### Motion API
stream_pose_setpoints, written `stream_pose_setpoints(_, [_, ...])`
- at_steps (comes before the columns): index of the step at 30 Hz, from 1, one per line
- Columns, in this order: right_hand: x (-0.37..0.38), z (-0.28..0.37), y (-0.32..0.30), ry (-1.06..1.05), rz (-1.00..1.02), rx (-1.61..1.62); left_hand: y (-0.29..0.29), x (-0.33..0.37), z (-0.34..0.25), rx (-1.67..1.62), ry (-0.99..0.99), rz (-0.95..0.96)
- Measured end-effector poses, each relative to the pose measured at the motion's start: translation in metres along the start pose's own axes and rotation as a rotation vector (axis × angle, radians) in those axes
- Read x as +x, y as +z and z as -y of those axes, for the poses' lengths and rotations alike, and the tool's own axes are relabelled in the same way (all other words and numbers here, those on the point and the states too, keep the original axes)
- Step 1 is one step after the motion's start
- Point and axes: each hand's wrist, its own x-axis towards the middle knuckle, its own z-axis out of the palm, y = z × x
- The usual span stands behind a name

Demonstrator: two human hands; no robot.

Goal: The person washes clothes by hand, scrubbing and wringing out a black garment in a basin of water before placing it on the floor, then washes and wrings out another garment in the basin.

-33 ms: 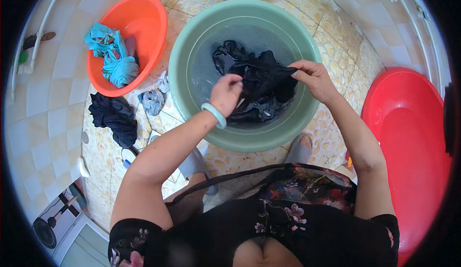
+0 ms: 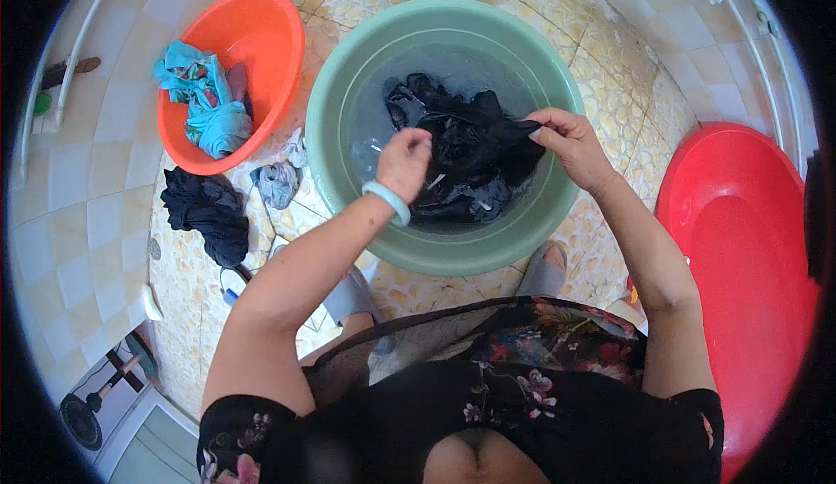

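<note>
Over the green basin [image 2: 340, 92], both hands grip the wet black garment [image 2: 470, 148]: left hand [image 2: 403, 163] clenched, right hand [image 2: 566, 140] pinching. Mid-scrub; rubbing the folds together looks next.

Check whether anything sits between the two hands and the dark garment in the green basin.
Nothing visible does. The left hand and the right hand both already grip the wet dark garment inside the green basin.
</note>
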Motion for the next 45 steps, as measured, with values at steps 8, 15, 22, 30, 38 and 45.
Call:
stream_pose_setpoints(8, [-0.018, 0.049, 0.001, -0.011, 0.076, 0.314, 0.0, 0.038, -0.005, 0.443, 0.103, -0.007])
stream_pose_setpoints(15, [-0.039, 0.119, -0.026, -0.37, 0.124, 0.161, -0.002, 0.04, -0.029, 0.415, -0.158, 0.255])
stream_pose_setpoints(22, [-0.056, 0.151, -0.043, -0.429, 0.002, -0.07, -0.012, 0.013, -0.046, 0.598, 0.351, 0.31])
stream_pose_setpoints(30, [-0.067, 0.171, -0.058, -0.52, -0.075, -0.121, 0.016, 0.0, -0.056, 0.322, 0.341, 0.359])
stream_pose_setpoints(38, [-0.08, 0.197, -0.066, -0.545, -0.157, -0.029, 0.034, -0.019, -0.079, 0.109, 0.312, 0.203])
stream_pose_setpoints(45, [-0.057, 0.169, -0.099, -0.462, -0.353, 0.101, -0.047, -0.013, -0.091, 0.388, 0.321, 0.353])
